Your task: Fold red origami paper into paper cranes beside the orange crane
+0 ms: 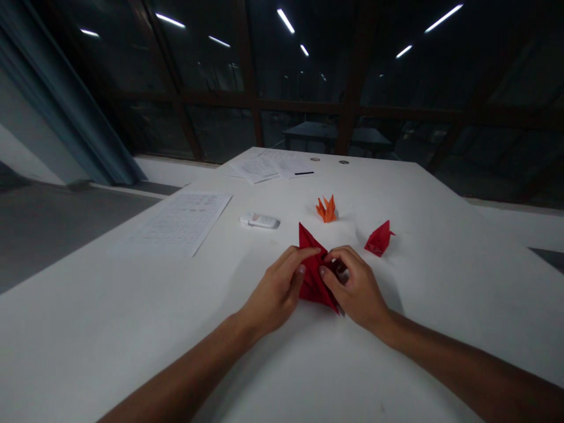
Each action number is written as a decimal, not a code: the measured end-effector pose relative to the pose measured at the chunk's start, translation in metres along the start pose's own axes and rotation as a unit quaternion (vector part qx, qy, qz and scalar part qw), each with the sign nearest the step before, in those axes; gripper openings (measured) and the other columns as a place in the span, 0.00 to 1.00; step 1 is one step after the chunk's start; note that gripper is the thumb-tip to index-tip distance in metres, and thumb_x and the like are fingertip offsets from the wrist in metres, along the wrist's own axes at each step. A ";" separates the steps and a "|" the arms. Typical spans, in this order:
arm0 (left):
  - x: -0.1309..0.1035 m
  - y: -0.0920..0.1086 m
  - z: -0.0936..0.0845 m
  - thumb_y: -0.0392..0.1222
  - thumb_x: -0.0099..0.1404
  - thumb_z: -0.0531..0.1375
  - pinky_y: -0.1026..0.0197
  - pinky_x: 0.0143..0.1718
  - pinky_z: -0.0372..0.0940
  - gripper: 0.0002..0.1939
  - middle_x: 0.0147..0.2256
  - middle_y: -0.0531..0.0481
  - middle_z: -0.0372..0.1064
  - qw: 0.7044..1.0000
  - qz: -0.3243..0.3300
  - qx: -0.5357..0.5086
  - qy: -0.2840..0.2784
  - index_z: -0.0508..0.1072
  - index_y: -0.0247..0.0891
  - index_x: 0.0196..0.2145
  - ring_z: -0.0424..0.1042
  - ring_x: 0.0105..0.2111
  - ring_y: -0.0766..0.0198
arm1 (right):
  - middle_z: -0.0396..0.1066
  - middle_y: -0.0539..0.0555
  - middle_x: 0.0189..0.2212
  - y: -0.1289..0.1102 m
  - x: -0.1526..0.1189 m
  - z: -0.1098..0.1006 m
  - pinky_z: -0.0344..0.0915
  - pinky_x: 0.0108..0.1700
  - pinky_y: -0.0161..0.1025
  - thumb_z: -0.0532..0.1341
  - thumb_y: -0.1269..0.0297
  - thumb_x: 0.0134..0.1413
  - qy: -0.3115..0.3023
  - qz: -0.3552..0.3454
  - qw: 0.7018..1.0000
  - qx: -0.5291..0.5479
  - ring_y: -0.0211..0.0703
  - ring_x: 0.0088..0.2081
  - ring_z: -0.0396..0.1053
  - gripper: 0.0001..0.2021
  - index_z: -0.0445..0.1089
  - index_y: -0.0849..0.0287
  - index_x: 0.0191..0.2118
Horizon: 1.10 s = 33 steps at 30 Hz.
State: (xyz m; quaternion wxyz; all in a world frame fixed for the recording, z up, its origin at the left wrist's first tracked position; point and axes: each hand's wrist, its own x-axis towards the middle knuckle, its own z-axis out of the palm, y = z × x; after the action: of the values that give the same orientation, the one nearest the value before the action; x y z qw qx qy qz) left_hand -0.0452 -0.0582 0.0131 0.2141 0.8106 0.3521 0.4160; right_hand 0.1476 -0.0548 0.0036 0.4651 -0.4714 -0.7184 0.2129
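Observation:
A partly folded sheet of red origami paper (pixel 314 284) is held between both hands above the white table, one pointed corner up and another down to the right. My left hand (pixel 278 286) grips its left side, thumb and forefinger closed on it. On the right edge, my right hand (pixel 356 286) pinches the paper between thumb and curled fingers. Part of the paper is hidden behind the fingers. Just beyond it stands a small orange folded paper figure (pixel 326 210). A red folded paper crane (pixel 379 239) rests to the right.
A white correction tape dispenser (pixel 259 221) lies left of the hands. Printed sheets (pixel 183 217) are at the table's left, with more papers (pixel 259 167) and a black pen (pixel 304 173) at the back. The white table (pixel 440 282) ends near dark windows.

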 end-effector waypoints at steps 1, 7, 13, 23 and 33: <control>0.000 0.000 0.000 0.35 0.75 0.49 0.59 0.48 0.65 0.20 0.46 0.46 0.68 1.000 0.004 -0.004 -0.004 0.64 0.45 0.61 0.69 0.44 0.62 | 0.70 0.50 0.37 0.000 0.000 0.000 0.67 0.39 0.41 0.62 0.69 0.58 0.001 0.000 1.000 0.000 0.42 0.36 0.70 0.04 0.69 0.54 0.39; -0.001 0.000 0.000 0.34 0.75 0.49 0.59 0.48 0.65 0.20 0.46 0.47 0.69 1.000 0.019 -0.019 -0.011 0.64 0.45 0.61 0.69 0.45 0.63 | 0.70 0.50 0.36 -0.002 0.002 -0.002 0.67 0.40 0.40 0.61 0.70 0.59 -0.023 -0.002 0.998 0.063 0.42 0.36 0.69 0.04 0.69 0.55 0.39; -0.001 -0.002 -0.002 0.35 0.75 0.48 0.55 0.55 0.64 0.23 0.53 0.45 0.68 1.000 0.012 -0.024 -0.006 0.62 0.49 0.64 0.68 0.53 0.59 | 0.70 0.50 0.36 -0.001 0.003 -0.003 0.67 0.41 0.40 0.61 0.70 0.60 -0.030 -0.008 0.997 0.072 0.42 0.37 0.69 0.03 0.70 0.55 0.38; -0.002 -0.002 0.000 0.33 0.75 0.47 0.57 0.49 0.68 0.25 0.49 0.44 0.68 1.000 -0.004 0.005 0.005 0.60 0.49 0.66 0.70 0.47 0.60 | 0.69 0.51 0.35 0.001 0.006 -0.003 0.65 0.42 0.41 0.59 0.71 0.61 0.021 -0.033 0.999 -0.014 0.43 0.36 0.68 0.04 0.69 0.55 0.35; 0.006 0.005 0.000 0.38 0.72 0.53 0.58 0.44 0.65 0.10 0.42 0.47 0.67 0.997 -0.065 0.036 -0.005 0.70 0.40 0.48 0.68 0.40 0.62 | 0.70 0.49 0.29 0.003 0.004 -0.005 0.64 0.39 0.41 0.58 0.67 0.62 0.011 -0.004 1.000 -0.021 0.43 0.32 0.67 0.05 0.67 0.54 0.33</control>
State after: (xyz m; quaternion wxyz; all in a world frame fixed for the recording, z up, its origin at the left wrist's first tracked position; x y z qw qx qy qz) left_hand -0.0410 -0.0574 0.0195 0.2134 0.7949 0.4180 0.3845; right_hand 0.1530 -0.0507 0.0054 0.4632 -0.4809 -0.7195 0.1909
